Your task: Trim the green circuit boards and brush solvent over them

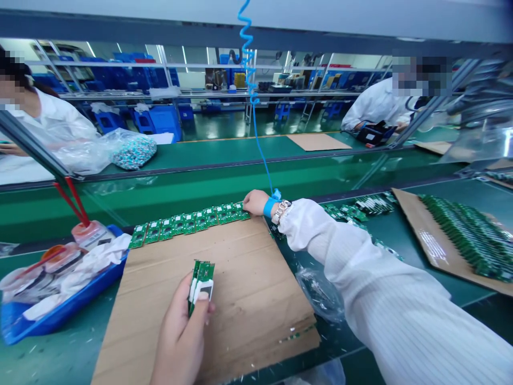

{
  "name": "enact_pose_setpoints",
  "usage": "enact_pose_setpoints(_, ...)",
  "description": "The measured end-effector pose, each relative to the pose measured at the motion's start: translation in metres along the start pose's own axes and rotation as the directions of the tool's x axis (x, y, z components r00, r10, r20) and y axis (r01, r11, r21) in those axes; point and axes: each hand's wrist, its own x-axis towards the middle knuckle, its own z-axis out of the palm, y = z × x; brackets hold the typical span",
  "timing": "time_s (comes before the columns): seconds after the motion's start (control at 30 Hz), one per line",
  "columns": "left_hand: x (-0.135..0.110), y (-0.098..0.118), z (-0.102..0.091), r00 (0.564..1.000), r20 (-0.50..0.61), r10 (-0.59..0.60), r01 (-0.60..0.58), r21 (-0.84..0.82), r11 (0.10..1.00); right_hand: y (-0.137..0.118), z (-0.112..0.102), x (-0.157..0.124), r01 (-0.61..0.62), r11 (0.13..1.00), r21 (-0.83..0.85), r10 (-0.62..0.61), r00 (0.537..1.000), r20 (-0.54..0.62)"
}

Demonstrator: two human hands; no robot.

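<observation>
My left hand (180,334) is closed around a few small green circuit boards (205,274) with white parts, held above the sheet of brown cardboard (240,299). Along the cardboard's far edge runs a row of similar circuit boards (188,223), laid side by side. At the right end of that row, my right hand (256,203) pinches the edge of the last circuit board (240,210). A blue wrist strap (270,207) and a metal watch (281,212) circle my right wrist. The right fingertips are partly hidden.
On the left, a blue tray (60,321) holds bottles and white cloths. More boards (468,235) lie on cardboard at the right. A clear plastic bag (320,291) is beside my cardboard. A coiled blue cord (256,117) hangs ahead. Two people in white sit across the bench.
</observation>
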Motion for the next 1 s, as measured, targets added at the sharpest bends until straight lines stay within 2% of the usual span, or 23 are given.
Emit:
enact_pose_setpoints(0.13, -0.001, -0.004, -0.003, 1.000, 0.017, 0.004, -0.004, -0.006, 1.000, -0.009, 0.000, 0.003, 0.107, 0.993, -0.059, -0.108, 0.994, -0.024)
enact_pose_setpoints(0.27, -0.002, -0.005, -0.003, 1.000, -0.006, 0.007, -0.007, -0.030, 1.000, -0.026, 0.013, 0.005, 0.219, 0.974, -0.051, -0.222, 0.974, -0.052)
enact_pose_setpoints(0.5, -0.012, 0.007, 0.000, 0.998, -0.050, 0.041, -0.043, -0.037, 0.998, -0.031, 0.033, 0.005, 0.170, 0.985, 0.032, -0.166, 0.982, -0.094)
enact_pose_setpoints(0.77, -0.012, 0.011, 0.002, 0.998, -0.054, 0.045, -0.048, -0.049, 0.998, -0.030, 0.030, 0.003, 0.135, 0.978, 0.157, -0.124, 0.989, -0.080)
enact_pose_setpoints(0.9, -0.011, 0.014, -0.001, 0.995, -0.038, 0.087, -0.088, -0.016, 0.996, -0.038, 0.018, -0.019, 0.144, 0.954, 0.264, -0.124, 0.988, -0.092)
enact_pose_setpoints(1.0, -0.010, 0.016, 0.001, 0.985, -0.089, 0.148, -0.136, 0.124, 0.983, -0.046, 0.014, -0.064, 0.183, 0.901, 0.394, -0.206, 0.978, 0.018)
